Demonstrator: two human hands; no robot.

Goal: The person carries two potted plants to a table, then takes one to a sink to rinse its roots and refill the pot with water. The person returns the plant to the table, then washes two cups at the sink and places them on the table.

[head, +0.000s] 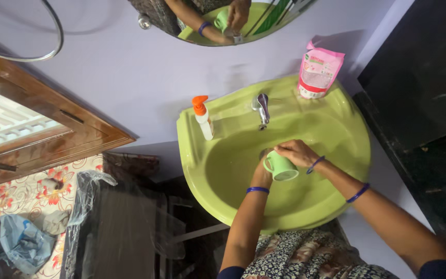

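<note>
While both hands are meeting over the middle of the lime-green ceramic wash basin (pixel 336 134), the small pale-green plastic mug (pixel 281 166) is being held just above the bowl, a little below the chrome tap (pixel 261 109). The right hand (pixel 295 152) is lying over the top of the mug, its fingers curled and pressed against the body near the handle side. The left hand (pixel 261 175) is coming in from below, its fingers tucked behind the mug so that whether they are gripping or only rubbing cannot be told. The mug is lying tilted, its long axis running from upper left to lower right, with the open mouth turned toward the lower right and toward the wearer. Both hands are touching it; the right one is covering more of it. A white pump bottle with an orange nozzle (pixel 203 118) is standing on the basin's left ledge, well apart from the hands, and a pink refill pouch (pixel 318 70) is leaning against the lilac wall (pixel 130 62) at the right rear corner. No water is visibly running.
</note>
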